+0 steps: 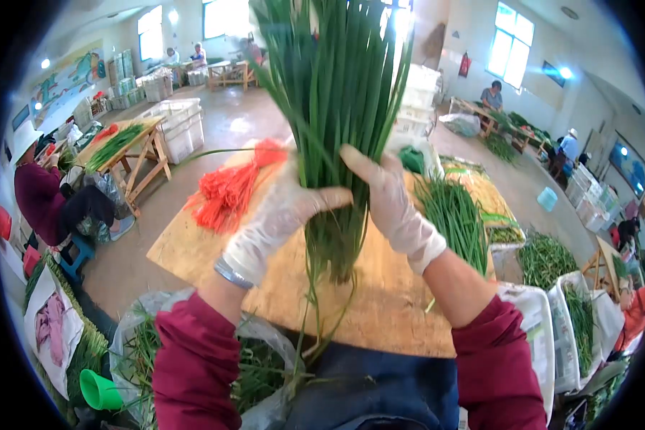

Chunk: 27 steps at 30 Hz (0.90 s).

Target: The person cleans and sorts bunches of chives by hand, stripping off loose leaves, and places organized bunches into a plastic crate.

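A thick bunch of garlic chives stands upright in front of me, its cut ends pointing down over the wooden table. My left hand, in a thin whitish glove, wraps the bunch from the left with the thumb across its front. On the other side my right hand, gloved alike, closes around it with the thumb on the leaves. A few loose blades hang below and one sticks out to the left. Left of the bunch lies a pile of red ties. More chives rest on the table's right side.
By my left knee is a plastic bag of loose green leaves, near a green cup. White crates stand close on my right. A person sits at another table on the left; several others work farther back.
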### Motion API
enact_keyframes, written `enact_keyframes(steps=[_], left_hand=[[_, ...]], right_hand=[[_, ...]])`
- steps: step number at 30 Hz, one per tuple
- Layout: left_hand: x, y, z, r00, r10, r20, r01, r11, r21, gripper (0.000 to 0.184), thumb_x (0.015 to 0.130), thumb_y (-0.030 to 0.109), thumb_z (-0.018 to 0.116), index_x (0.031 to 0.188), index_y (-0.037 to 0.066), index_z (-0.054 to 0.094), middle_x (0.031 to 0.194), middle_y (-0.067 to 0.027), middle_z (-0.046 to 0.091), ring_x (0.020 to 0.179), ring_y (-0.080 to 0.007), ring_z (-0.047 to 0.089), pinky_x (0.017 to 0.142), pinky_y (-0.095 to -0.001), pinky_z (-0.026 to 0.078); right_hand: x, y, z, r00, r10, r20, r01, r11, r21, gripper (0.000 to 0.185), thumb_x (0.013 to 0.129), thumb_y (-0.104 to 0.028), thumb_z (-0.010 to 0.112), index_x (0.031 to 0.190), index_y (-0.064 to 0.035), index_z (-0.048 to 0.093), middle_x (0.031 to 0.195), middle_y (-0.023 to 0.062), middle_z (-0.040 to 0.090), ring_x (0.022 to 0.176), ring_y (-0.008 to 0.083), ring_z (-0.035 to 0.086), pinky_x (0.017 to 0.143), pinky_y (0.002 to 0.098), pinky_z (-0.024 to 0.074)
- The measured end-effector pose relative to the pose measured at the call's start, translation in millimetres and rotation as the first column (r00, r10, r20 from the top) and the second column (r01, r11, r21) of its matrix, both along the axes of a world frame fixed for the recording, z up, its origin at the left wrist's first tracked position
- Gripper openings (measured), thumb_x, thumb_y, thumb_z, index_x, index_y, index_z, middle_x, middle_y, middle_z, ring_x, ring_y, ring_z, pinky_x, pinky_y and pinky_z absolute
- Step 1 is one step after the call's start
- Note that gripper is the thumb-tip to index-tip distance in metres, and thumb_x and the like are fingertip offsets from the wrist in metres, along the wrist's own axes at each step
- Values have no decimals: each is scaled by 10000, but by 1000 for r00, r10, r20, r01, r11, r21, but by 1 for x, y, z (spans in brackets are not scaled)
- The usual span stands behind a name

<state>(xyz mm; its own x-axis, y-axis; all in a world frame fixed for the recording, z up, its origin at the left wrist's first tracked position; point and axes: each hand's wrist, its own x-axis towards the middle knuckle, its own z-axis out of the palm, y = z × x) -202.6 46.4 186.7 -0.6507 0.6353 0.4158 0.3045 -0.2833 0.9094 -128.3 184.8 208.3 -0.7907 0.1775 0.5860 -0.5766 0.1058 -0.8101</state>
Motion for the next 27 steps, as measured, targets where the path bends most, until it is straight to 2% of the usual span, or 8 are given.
enact_keyframes(steps=[4,7,11,14,20,23,25,27], left_hand=[[-4,8,1,1000,-21,15,20,997,75,789,662,65,773,1315,18,332,1168,-96,532,1059,-183,522,899,-316,443],[-10,15,10,999,-23,29,20,996,85,812,664,50,744,1339,19,293,1180,-96,514,1066,-184,516,900,-308,437],[-8,22,24,999,-50,5,49,994,100,776,683,-22,657,1351,44,268,1151,-76,493,1064,-172,507,879,-285,436],[-5,29,28,997,-70,-11,70,993,91,752,704,-52,597,1360,62,245,1128,-79,498,1054,-170,514,860,-275,443],[7,39,33,992,64,-107,-73,994,-87,759,723,-42,562,1380,41,190,1058,-134,549,991,-217,564,841,-309,458],[13,43,29,966,152,-211,-153,988,13,756,712,-52,557,1375,0,197,1059,-164,541,1002,-253,561,839,-316,452],[21,36,34,973,131,-191,-143,988,-53,741,717,-34,556,1367,-20,201,1057,-184,535,998,-280,560,840,-317,450],[0,44,19,789,180,-588,-127,983,132,748,727,8,554,1380,-15,190,1130,-156,520,1047,-241,526,893,-311,423]], right_hand=[[-13,25,-9,985,121,120,-105,986,-132,507,840,-354,629,1183,8,537,1098,74,593,988,152,545,885,297,428],[-19,29,2,983,174,66,-165,979,-119,581,785,-374,697,1183,13,526,1086,77,595,977,159,551,882,303,437],[-21,28,25,980,156,120,-156,988,-9,644,687,-234,803,1180,36,488,1055,95,602,911,172,579,814,300,482],[-15,14,42,995,-35,97,14,979,203,468,706,-226,757,1082,-8,583,951,62,630,854,153,575,786,284,465],[-23,13,58,984,-147,100,129,977,172,426,665,-183,798,980,-1,574,840,43,610,733,133,564,668,273,473],[-23,2,75,986,-148,74,138,983,122,319,683,-207,778,871,-5,618,721,26,590,639,112,538,586,264,447],[-26,10,84,975,-166,149,135,971,195,256,715,-182,728,855,13,640,750,36,616,666,116,564,645,261,463],[-27,13,93,971,-112,211,66,975,213,212,724,-156,699,816,29,649,751,50,625,674,119,577,658,259,469]])
